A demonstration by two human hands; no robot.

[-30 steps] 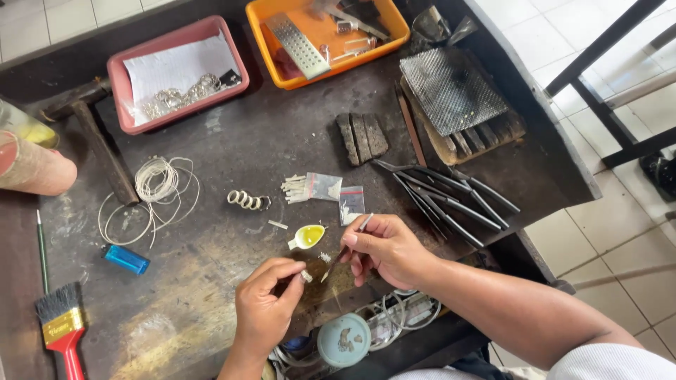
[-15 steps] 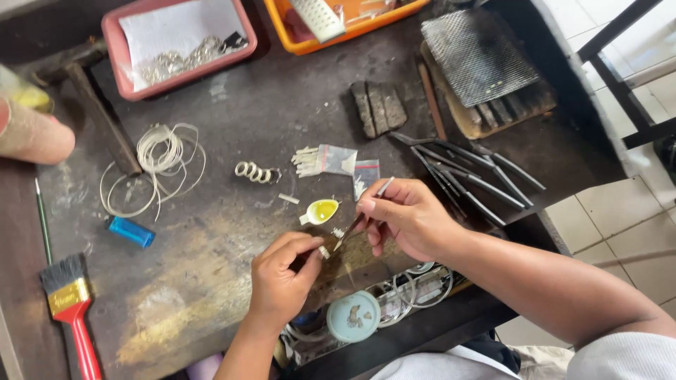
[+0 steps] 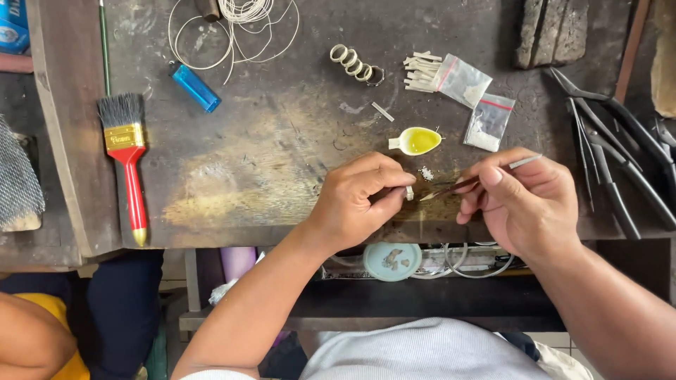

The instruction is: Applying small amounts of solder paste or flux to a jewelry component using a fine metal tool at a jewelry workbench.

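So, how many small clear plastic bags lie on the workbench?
2. One small bag lies beside the bundle of white strips; the other bag lies right of the yellow spoon-shaped dish, above the right hand. Others may be out of view.

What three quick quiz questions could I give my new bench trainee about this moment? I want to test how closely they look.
1. True or false: the right hand holds tweezers pointed toward the left hand.
2. What lies just above the hands: A) a red bowl, B) a small spoon-shaped dish of yellow liquid, C) a hammer?
3. Which coloured item lies beside the wire coil, right of the paintbrush?

Key: 1 true; 2 B; 3 the blue lighter.
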